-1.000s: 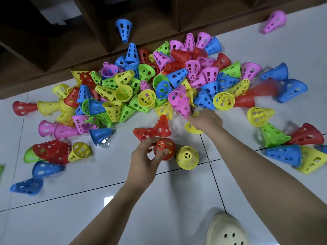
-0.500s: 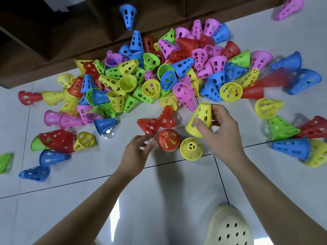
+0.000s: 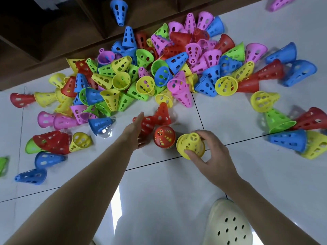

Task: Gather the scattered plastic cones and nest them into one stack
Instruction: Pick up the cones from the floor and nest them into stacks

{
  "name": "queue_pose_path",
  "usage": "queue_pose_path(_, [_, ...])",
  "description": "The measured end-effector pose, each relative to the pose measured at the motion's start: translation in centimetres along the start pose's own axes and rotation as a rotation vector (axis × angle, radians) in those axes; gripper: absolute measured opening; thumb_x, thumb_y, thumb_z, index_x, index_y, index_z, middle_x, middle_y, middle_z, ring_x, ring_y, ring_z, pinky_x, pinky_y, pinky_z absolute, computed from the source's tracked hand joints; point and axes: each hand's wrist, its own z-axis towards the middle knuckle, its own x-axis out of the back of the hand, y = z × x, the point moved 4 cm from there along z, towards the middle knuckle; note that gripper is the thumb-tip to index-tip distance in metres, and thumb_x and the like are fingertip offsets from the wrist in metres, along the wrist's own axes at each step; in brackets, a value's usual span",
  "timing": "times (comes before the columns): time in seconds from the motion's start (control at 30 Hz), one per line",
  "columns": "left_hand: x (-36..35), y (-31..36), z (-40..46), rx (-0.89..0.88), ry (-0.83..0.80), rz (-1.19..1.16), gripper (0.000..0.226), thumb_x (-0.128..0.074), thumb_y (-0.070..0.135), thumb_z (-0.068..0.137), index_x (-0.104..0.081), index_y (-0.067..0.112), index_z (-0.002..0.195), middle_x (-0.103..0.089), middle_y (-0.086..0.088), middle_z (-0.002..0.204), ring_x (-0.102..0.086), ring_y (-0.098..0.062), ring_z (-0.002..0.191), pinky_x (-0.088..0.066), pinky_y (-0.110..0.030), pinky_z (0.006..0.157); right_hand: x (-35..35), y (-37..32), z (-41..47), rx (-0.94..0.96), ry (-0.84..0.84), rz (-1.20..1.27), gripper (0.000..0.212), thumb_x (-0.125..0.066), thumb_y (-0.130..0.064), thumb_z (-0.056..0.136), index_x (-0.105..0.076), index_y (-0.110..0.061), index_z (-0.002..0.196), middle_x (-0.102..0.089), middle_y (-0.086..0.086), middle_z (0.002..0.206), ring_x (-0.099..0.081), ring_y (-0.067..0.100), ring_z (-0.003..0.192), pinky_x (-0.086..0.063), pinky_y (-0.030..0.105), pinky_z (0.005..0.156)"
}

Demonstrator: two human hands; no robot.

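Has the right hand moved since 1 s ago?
Yes. The right hand came back from the pile's edge toward the person, now gripping the yellow stack beside the upright red stack.

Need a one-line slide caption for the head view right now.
Right hand sets a yellow cone beside the red stack; left hand reaches for red cones.

Glossy white floor tiles (image 3: 247, 174) (dark grout) meet dark wooden shelving (image 3: 44, 41).

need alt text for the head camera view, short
A person's right hand grips a yellow cone standing on a white tiled floor, beside an upright red cone. The left hand reaches with straight fingers toward red cones lying nearby, with a large multicoloured pile of cones beyond.
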Motion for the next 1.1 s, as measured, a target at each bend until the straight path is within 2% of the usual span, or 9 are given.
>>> queue_pose_path(0.1, [-0.3, 0.5, 0.6, 0.016, 0.038, 0.03, 0.065, -0.074, 0.058, 0.077, -0.059, 0.014, 0.124, -0.07, -0.014, 0.111, -0.073, -0.027, 0.089, -0.059, -0.033, 0.059, -0.5, 0.6, 0.0, 0.016, -0.014, -0.007, 0.044, -0.069, -0.038, 0.086, -0.052, -0.024, 0.125, -0.061, -0.004, 0.119, -0.055, 0.006, 0.109, -0.039, 0.01, 0.094])
queue_pose_path(0.2, [-0.3, 0.4, 0.6, -0.004, 0.028, -0.002, 0.059, -0.078, 0.047, 0.077, -0.061, 0.012, 0.121, -0.072, -0.013, 0.11, -0.072, -0.024, 0.083, -0.057, -0.029, 0.055, -1.2, 1.4, 0.1, -0.004, -0.061, -0.023, 0.044, -0.073, -0.03, 0.088, -0.054, -0.023, 0.127, -0.061, -0.005, 0.122, -0.056, 0.008, 0.111, -0.044, 0.019, 0.093])
queue_pose_path(0.43, [1.1, 0.6, -3.5, -0.393, 0.11, -0.128, 0.042, -0.07, 0.047, 0.086, -0.064, 0.015, 0.112, -0.073, -0.004, 0.108, -0.067, -0.023, 0.105, -0.048, -0.031, 0.081, -2.4, 2.8, 0.4, -0.001, -0.136, -0.009, 0.047, -0.075, -0.018, 0.087, -0.053, -0.023, 0.128, -0.055, -0.015, 0.129, -0.052, 0.003, 0.12, -0.049, 0.03, 0.096])
queue_pose_path(0.57, [0.9, 0.3, -9.3, -0.652, 0.025, -0.124, 0.043, -0.074, 0.04, 0.085, -0.063, 0.015, 0.119, -0.074, 0.003, 0.107, -0.069, -0.014, 0.102, -0.052, -0.027, 0.083, -2.6, 3.1, 0.2, -0.003, -0.104, 0.01, 0.046, -0.077, -0.017, 0.085, -0.055, -0.022, 0.126, -0.057, -0.011, 0.13, -0.053, 0.007, 0.121, -0.051, 0.036, 0.095])
queue_pose_path(0.7, [-0.2, -1.2, -12.0, -0.86, -0.062, 0.044, 0.037, -0.079, 0.027, 0.084, -0.063, 0.014, 0.115, -0.073, -0.001, 0.11, -0.069, -0.02, 0.107, -0.054, -0.037, 0.093, -2.6, 2.6, 0.0, 0.008, -0.063, 0.042, 0.048, -0.078, -0.016, 0.081, -0.057, -0.018, 0.125, -0.06, -0.008, 0.124, -0.058, 0.01, 0.114, -0.053, 0.035, 0.091])
queue_pose_path(0.83, [-1.4, -2.4, -12.1, -1.006, -0.036, 0.332, 0.044, -0.081, 0.016, 0.083, -0.057, 0.022, 0.119, -0.068, 0.017, 0.11, -0.064, -0.009, 0.108, -0.049, -0.02, 0.093, -1.2, 1.8, 0.0, -0.004, 0.037, 0.166, 0.041, -0.066, -0.029, 0.086, -0.059, -0.011, 0.122, -0.064, -0.001, 0.118, -0.061, 0.017, 0.113, -0.048, 0.028, 0.096])
queue_pose_path(0.93, [-1.6, -2.8, -11.5, -1.072, 0.015, 0.494, 0.049, -0.081, 0.015, 0.081, -0.055, 0.025, 0.121, -0.064, 0.02, 0.112, -0.061, -0.004, 0.109, -0.048, -0.017, 0.09, -0.1, 2.5, 2.2, -0.122, 0.228, 0.257, 0.021, -0.055, -0.025, 0.093, -0.062, -0.011, 0.107, -0.066, 0.0, 0.105, -0.063, 0.019, 0.104, -0.05, 0.04, 0.096])
queue_pose_path(1.03, [-1.5, -3.2, -10.6, -1.066, 0.042, 0.489, 0.049, -0.081, 0.013, 0.081, -0.054, 0.027, 0.12, -0.064, 0.021, 0.112, -0.062, -0.006, 0.107, -0.049, -0.021, 0.091, -0.1, 3.5, 7.1, -0.197, 0.286, 0.22, 0.011, -0.061, -0.015, 0.092, -0.06, -0.014, 0.102, -0.065, -0.003, 0.099, -0.062, 0.015, 0.097, -0.052, 0.045, 0.091])
queue_pose_path(1.1, [-1.5, -3.4, -10.1, -1.068, 0.072, 0.519, 0.05, -0.081, 0.016, 0.082, -0.053, 0.028, 0.122, -0.064, 0.02, 0.112, -0.061, -0.004, 0.106, -0.049, -0.021, 0.091, -0.4, 3.6, 10.9, -0.229, 0.253, 0.191, 0.025, -0.07, -0.016, 0.089, -0.058, -0.016, 0.111, -0.062, -0.003, 0.106, -0.059, 0.014, 0.101, -0.052, 0.039, 0.091])
